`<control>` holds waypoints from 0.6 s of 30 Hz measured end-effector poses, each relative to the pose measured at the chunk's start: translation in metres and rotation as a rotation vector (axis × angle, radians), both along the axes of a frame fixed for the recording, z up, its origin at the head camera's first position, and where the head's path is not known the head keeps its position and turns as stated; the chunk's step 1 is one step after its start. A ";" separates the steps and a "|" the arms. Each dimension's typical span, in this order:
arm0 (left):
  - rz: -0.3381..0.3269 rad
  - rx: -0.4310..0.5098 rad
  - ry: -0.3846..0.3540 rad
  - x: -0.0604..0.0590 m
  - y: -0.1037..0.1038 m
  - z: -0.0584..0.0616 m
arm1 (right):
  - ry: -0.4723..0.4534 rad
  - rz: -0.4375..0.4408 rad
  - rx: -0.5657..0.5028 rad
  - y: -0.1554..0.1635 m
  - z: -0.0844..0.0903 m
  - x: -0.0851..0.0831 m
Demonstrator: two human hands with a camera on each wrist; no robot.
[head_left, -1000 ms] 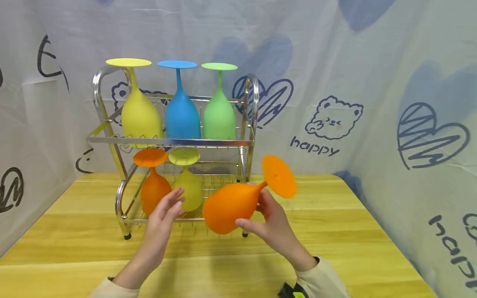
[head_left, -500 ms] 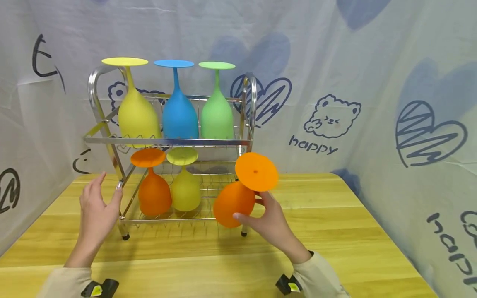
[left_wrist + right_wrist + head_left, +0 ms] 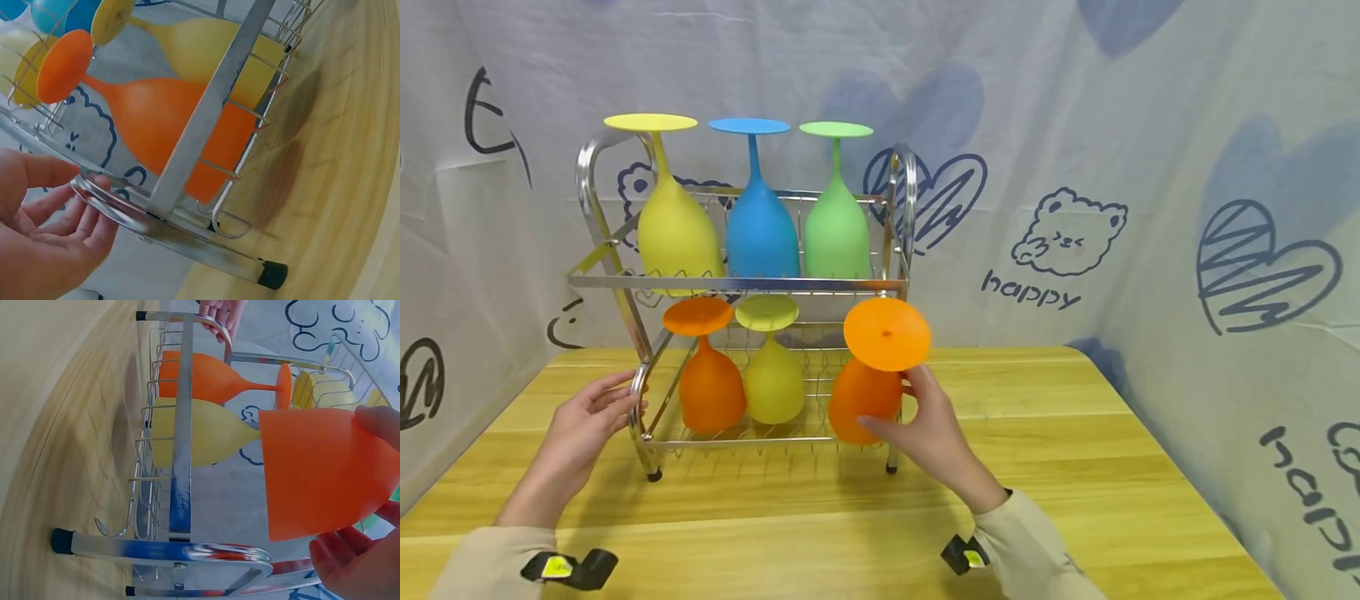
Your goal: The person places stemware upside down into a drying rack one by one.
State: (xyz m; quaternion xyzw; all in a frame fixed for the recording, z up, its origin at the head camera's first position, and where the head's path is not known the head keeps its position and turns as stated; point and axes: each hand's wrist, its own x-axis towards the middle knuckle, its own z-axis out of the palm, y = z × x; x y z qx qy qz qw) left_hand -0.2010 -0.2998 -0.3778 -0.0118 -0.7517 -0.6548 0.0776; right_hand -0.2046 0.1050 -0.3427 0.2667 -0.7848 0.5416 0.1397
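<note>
Wooden table [image 3: 1075, 467]: orange goblet [image 3: 865, 400] (matte, upside-down) in rt hand [image 3: 925, 433].

The word "happy" in dark blue handwritten lettering appears on the white backdrop cloth [image 3: 1075, 125], below a drawn bear face; a partial repeat runs along its right edge.

Three goblets [image 3: 762, 221] stand inverted on the rack's [image 3: 741, 284] upper shelf — two more [image 3: 741, 375] below, left of the held goblet [image 3: 868, 375].
</note>
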 end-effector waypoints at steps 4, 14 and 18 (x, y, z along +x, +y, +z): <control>-0.073 0.212 0.032 -0.001 -0.003 -0.004 | 0.005 0.019 -0.013 -0.006 -0.001 -0.005; -0.005 0.196 0.038 -0.001 -0.001 -0.007 | -0.019 -0.012 -0.009 -0.029 -0.011 -0.015; 0.028 0.134 0.026 0.000 0.001 -0.007 | -0.032 -0.085 0.029 -0.039 -0.019 -0.020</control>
